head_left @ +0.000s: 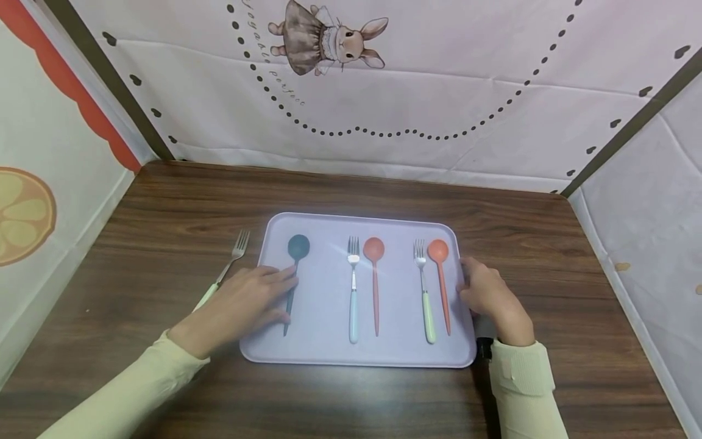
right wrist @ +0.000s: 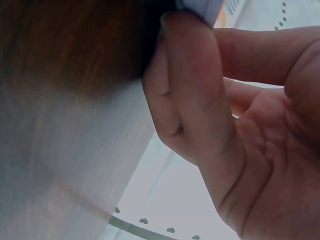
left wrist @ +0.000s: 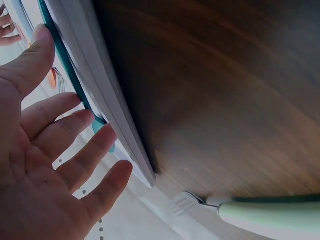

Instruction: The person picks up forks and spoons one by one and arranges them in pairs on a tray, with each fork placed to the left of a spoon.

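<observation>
A pale lilac tray (head_left: 329, 350) lies on the wooden table. My left hand (head_left: 249, 302) reaches over its left edge, fingers spread and loosely bent, fingertips and thumb at the handle of a dark teal spoon (head_left: 298, 246). In the left wrist view the thumb and fingers lie along that teal spoon (left wrist: 67, 62) without closing round it. My right hand (head_left: 490, 296) is at the tray's right edge; in the right wrist view its curled fingers and thumb pinch the tray rim (right wrist: 202, 7). A fork with a light green handle (head_left: 205, 296) lies left of the tray, partly under the left forearm.
On the tray lie a fork with a blue handle (head_left: 353, 314), a pink spoon (head_left: 374, 250), a fork with a green handle (head_left: 429, 317) and an orange spoon (head_left: 438, 250). A printed cloth wall (head_left: 428, 103) stands behind the table (head_left: 570, 292).
</observation>
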Demonstrator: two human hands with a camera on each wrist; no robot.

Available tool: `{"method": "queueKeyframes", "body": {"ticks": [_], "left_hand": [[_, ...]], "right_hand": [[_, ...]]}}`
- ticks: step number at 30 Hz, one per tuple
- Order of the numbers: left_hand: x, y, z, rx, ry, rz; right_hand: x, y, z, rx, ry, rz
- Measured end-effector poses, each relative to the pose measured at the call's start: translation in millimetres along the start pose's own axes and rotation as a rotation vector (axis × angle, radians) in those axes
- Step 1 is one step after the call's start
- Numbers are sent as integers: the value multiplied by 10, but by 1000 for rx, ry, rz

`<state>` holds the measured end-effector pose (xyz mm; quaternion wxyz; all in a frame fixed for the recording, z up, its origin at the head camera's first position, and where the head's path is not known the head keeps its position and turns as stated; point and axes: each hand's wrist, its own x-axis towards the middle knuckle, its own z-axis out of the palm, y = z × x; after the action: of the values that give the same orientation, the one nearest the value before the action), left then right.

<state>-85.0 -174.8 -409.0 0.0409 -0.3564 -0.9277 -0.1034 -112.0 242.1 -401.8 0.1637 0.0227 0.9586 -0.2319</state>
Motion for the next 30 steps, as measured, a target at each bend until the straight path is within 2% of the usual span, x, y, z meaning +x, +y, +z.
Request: {"method": "queueKeyframes", "body": {"ticks": [13, 24, 30], "left_hand": [[30, 51, 23, 18, -6, -20], [18, 30, 23, 12, 22, 12], [17, 21, 31, 2, 13, 10]], "right_hand": [[-6, -9, -8, 0, 9, -21], [-1, -4, -12, -12, 17, -25], [-10, 3, -8, -1, 11, -17]]}}
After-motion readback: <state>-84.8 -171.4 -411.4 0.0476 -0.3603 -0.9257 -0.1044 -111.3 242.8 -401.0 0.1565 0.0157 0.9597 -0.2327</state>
